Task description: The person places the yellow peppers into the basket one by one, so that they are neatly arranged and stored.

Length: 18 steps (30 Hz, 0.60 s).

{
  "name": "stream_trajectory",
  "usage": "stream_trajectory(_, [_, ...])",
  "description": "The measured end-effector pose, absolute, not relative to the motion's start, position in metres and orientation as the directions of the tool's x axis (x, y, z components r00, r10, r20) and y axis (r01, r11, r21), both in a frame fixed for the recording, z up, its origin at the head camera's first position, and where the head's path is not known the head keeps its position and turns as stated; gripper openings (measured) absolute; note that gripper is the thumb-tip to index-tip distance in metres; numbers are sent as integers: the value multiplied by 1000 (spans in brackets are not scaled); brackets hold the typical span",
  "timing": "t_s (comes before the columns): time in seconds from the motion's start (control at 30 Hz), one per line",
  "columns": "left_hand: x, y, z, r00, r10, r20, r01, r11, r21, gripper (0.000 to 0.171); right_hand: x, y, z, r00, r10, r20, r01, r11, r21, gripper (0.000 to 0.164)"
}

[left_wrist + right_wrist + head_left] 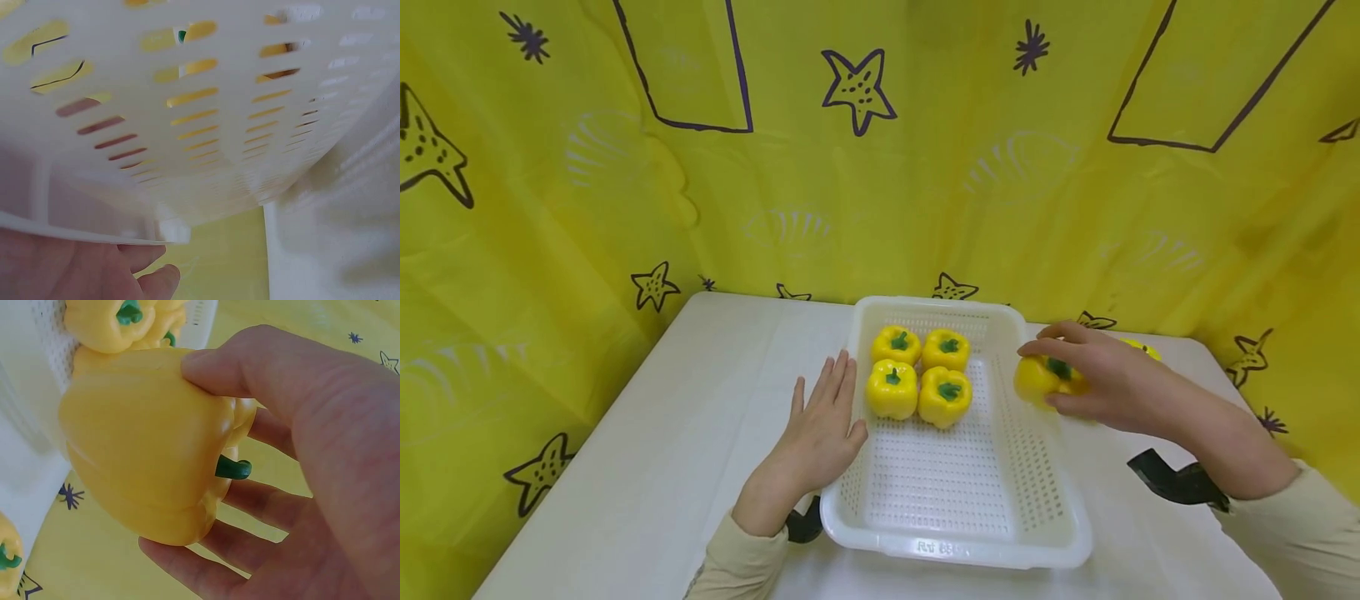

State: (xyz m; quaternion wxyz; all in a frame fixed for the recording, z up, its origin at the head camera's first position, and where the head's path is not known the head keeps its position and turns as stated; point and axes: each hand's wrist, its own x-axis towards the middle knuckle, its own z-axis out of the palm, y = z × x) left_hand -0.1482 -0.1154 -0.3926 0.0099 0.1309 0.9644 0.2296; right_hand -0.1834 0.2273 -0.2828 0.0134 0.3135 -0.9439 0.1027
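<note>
My right hand point(1097, 371) grips a yellow bell pepper point(1037, 382) with a green stem, by the right rim of a white plastic basket point(955, 546). In the right wrist view, the thumb lies on one side of this bell pepper point(144, 444) and the fingers on the other. Several more yellow bell peppers point(945, 397) sit together in the far left part of the basket, stems up. Flat along the basket's left rim rests my left hand point(820, 429), its fingers straight. The left wrist view shows its fingers point(159, 281) beside the rim, below the slotted wall point(206, 156).
Past my right hand, another yellow pepper point(1141, 347) is partly hidden on the white table point(647, 467). A yellow curtain point(925, 183) with starfish drawings hangs behind the table and along its sides.
</note>
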Motion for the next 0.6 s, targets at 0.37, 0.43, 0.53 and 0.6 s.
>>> stream_trajectory(0.37, [-148,-115,-393,-963,267,49,260,856,446,76,-183,205,-290,-810,-585,36,-576,784,-232,46])
stream_trajectory(0.43, [-148,-115,-393,-962,267,54,262,853,451,76,-183,201,-291,-807,-589,41,-581,779,-236,46])
stream_trajectory(0.53, [-148,-115,-392,-964,263,39,252,857,449,76,-184,197,-292,-792,-608,50,-600,761,-246,45])
stream_trajectory(0.6, [-148,-116,-392,-965,260,38,249,857,451,76,-184,194,-294,-781,-622,54,-613,749,-251,45])
